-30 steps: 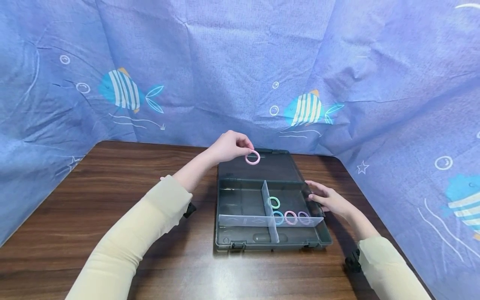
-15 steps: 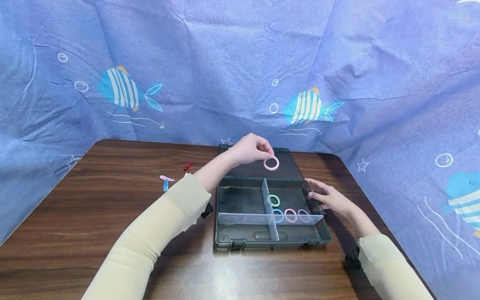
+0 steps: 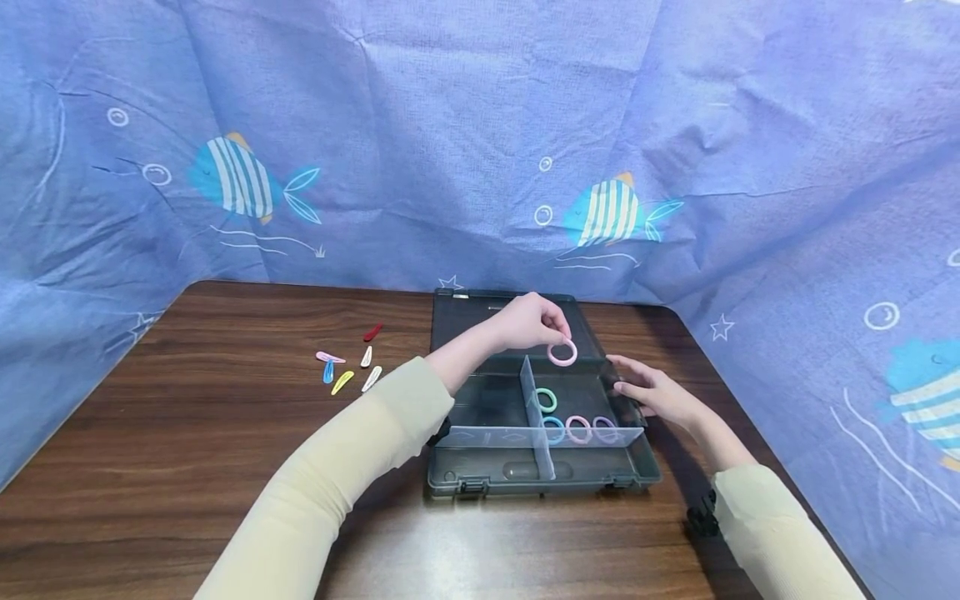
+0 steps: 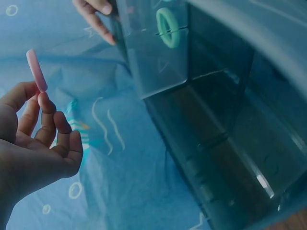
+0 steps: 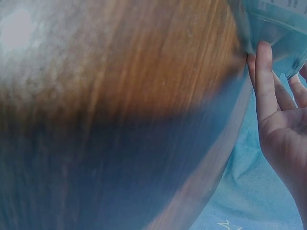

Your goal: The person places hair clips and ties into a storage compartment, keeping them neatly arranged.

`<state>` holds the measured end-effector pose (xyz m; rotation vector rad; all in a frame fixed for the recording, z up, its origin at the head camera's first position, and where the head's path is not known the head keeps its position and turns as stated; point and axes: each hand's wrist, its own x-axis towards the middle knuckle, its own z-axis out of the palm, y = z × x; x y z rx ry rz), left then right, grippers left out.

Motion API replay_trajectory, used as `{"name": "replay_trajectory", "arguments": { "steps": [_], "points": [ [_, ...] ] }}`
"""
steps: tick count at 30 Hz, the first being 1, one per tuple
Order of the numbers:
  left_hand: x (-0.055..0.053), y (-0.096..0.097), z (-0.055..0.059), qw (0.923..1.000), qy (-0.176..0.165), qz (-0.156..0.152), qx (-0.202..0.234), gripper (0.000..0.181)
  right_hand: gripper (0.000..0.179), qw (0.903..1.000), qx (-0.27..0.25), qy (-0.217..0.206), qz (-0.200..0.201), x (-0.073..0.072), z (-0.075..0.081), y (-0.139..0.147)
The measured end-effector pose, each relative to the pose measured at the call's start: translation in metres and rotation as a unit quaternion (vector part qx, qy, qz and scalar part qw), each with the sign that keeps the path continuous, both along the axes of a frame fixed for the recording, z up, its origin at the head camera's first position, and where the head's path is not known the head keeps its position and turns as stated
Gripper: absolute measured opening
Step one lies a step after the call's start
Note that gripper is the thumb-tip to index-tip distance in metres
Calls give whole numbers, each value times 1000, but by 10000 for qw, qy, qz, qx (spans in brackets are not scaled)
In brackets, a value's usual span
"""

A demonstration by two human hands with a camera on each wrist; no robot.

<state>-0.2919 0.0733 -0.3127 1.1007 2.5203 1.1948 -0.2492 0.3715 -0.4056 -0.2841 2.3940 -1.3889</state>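
Note:
My left hand (image 3: 525, 321) pinches a pink hair tie (image 3: 562, 352) between thumb and fingertips, above the back of the open grey see-through storage box (image 3: 472, 487). In the left wrist view the hair tie (image 4: 36, 71) stands edge-on at the fingertips. My right hand (image 3: 660, 396) holds the box's right side wall, its thumb over the rim and fingers along the outside. In the back right compartment lie a green hair tie (image 3: 556, 401), a blue one (image 3: 562, 432), a pink one (image 3: 589, 432) and a purple one (image 3: 615, 432).
Clear dividers (image 3: 480, 437) split the box into compartments. Its lid (image 3: 457, 321) lies open toward the back. Left of it on the wooden table (image 3: 187, 433) are a red hair clip (image 3: 372, 332), a yellow one (image 3: 342, 382) and several others. A fish-print cloth (image 3: 450, 150) hangs behind.
My left hand has moved right and slightly lower with the pink hair tie, from over the lid toward the back right compartment. More hair clips show on the left. The right hand stays put.

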Motion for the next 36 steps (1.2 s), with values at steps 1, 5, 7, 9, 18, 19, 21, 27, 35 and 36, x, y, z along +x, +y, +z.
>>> {"name": "replay_trajectory", "arguments": {
  "steps": [1, 5, 7, 9, 18, 19, 21, 27, 35, 36],
  "points": [
    [-1, 2, -2, 10000, 23, -8, -24, 7, 60, 10000, -33, -4, 9, 0, 0, 0],
    [-6, 10, -12, 9996, 198, -22, -193, 6, 60, 10000, -72, -12, 37, -1, -1, 2],
    [-9, 13, -17, 9989, 324, -45, -337, 6, 60, 10000, -56, -4, 48, -1, -1, 2],
    [-12, 16, -21, 9976, 455, -89, -521, 5, 60, 10000, -33, 0, 38, -2, -2, 2],
    [-14, 30, -33, 9872, 795, -319, -1342, 4, 61, 9999, -149, -75, 46, -2, 0, 2],
    [-13, 32, -35, 9864, 805, -311, -1401, 4, 61, 9999, -135, -73, 48, -2, 0, 2],
    [-11, 34, -38, 9846, 852, -252, -1507, 4, 61, 9999, -103, -82, 55, -3, -1, 2],
    [-5, 41, -48, 9818, 999, -11, -1617, 5, 61, 9998, -137, -100, 42, -3, -2, 3],
    [1, 48, -63, 9828, 1182, -131, -1411, 6, 61, 9998, -136, -95, 69, -3, -1, 3],
    [1, 49, -65, 9815, 1247, -162, -1443, 6, 61, 9998, -164, -102, 69, -3, -1, 3]
  ]
}}
